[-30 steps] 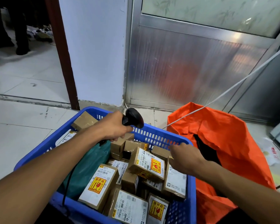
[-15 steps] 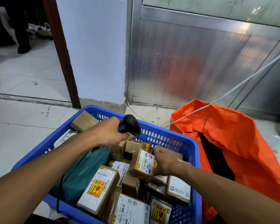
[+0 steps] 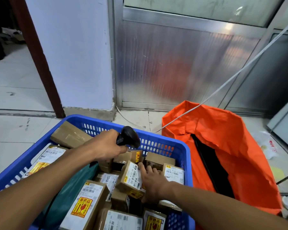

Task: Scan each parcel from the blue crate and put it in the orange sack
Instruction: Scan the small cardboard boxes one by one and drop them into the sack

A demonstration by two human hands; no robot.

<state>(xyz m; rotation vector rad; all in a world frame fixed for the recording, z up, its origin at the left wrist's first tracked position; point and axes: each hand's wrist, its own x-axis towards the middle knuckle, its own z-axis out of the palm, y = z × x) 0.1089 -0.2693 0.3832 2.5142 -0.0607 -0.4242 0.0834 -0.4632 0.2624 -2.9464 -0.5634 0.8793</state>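
Tiled floor [image 3: 15, 133]; blue crate [image 3: 158, 143], orange sack [image 3: 223, 138] beside; left hand [image 3: 105, 147] grips scanner [image 3: 129, 136]; right hand [image 3: 152, 180] fingers spread on labelled parcel [image 3: 131, 176]

blue crate [image 3: 181, 152] – heaped brown labelled parcels [image 3: 131, 178] | orange sack [image 3: 226, 146] beside – seemingly open

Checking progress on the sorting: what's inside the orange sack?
Nothing shows. The orange sack gapes in a narrow slit, and through it only a dark inside is visible. Any parcels lower down would be hidden by its folds.

Bright even light, metal panel [image 3: 181, 63] glare, wide-angle edge distortion
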